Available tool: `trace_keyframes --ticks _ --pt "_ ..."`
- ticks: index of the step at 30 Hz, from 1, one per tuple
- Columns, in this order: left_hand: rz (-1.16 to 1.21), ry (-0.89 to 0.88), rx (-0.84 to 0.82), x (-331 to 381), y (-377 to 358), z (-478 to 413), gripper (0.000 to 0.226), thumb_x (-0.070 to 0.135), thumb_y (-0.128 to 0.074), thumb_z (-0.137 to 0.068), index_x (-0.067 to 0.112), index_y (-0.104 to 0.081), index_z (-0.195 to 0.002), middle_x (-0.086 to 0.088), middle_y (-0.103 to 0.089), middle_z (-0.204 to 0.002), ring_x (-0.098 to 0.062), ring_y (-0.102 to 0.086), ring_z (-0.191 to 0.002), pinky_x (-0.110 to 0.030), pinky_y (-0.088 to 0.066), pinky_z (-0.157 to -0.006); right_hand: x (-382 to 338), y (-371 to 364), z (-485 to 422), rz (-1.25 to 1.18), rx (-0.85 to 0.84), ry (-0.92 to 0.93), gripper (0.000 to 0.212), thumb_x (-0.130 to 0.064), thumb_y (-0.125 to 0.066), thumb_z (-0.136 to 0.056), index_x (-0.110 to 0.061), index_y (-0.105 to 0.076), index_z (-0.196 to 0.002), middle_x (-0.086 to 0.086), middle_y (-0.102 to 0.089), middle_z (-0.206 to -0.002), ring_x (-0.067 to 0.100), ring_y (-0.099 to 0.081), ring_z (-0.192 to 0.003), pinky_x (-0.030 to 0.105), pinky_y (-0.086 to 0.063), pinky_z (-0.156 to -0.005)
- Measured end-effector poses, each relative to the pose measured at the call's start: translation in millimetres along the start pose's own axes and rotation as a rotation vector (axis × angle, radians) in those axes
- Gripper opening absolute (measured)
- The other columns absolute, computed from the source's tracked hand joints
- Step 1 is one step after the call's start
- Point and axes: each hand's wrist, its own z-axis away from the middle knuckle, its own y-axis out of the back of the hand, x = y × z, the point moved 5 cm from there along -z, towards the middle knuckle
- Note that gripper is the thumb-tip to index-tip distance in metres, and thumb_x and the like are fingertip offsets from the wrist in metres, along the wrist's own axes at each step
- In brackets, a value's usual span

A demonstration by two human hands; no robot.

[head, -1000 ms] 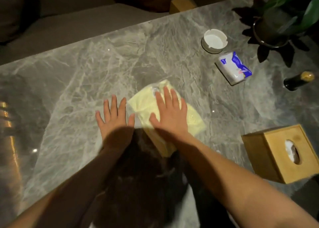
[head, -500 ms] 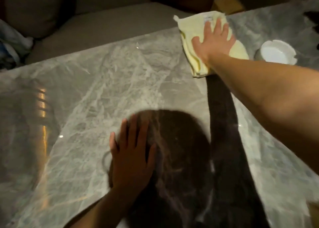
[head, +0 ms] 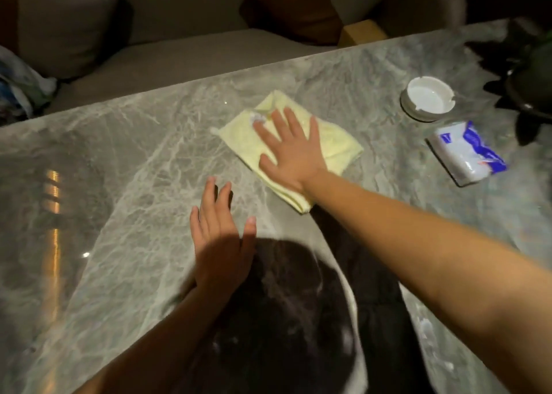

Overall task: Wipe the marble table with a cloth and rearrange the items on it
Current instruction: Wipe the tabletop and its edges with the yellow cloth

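A folded pale yellow cloth (head: 334,142) lies flat on the grey marble table (head: 134,160), a little beyond its middle. My right hand (head: 289,151) presses down on the cloth with fingers spread, palm flat, covering its centre. My left hand (head: 219,235) rests flat on the bare marble nearer to me, fingers apart, holding nothing. To the right stand a white ashtray (head: 428,96) and, nearer, a blue-and-white tissue pack (head: 467,153).
A dark plant pot (head: 528,86) stands at the far right edge. Beyond the table's far edge are a grey sofa seat (head: 179,59), cushions and a wooden block (head: 363,33). My head's shadow darkens the near marble.
My right hand has pulled the cloth back from the far edge by the ashtray toward the table's middle. My left hand stays flat on the marble.
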Motion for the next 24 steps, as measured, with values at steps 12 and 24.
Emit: trace_keyframes --ticks 12,24 --pt "0.152 -0.348 -0.241 21.1 0.4 11.5 0.058 0.028 -0.045 -0.083 0.012 -0.034 -0.138 -0.005 -0.019 -0.156 -0.017 -0.015 -0.144 -0.048 -0.005 -0.118 -62.4 -36.0 274.9 -0.134 -0.011 -0.37 0.07 -0.052 -0.037 -0.086 -0.039 -0.013 -0.151 0.011 -0.018 -0.159 0.037 -0.001 -0.147 0.071 -0.008 -0.108" --pt "-0.126 -0.409 -0.243 59.4 -41.7 -22.7 0.059 0.045 -0.019 -0.095 0.014 -0.033 -0.143 -0.009 -0.03 -0.153 -0.027 -0.023 -0.144 -0.054 -0.017 -0.112 35.1 -22.9 182.8 -0.121 0.053 -0.435 0.07 -0.062 -0.035 -0.081 -0.043 -0.024 -0.147 0.004 -0.022 -0.159 0.026 -0.014 -0.146 0.06 -0.015 -0.108"
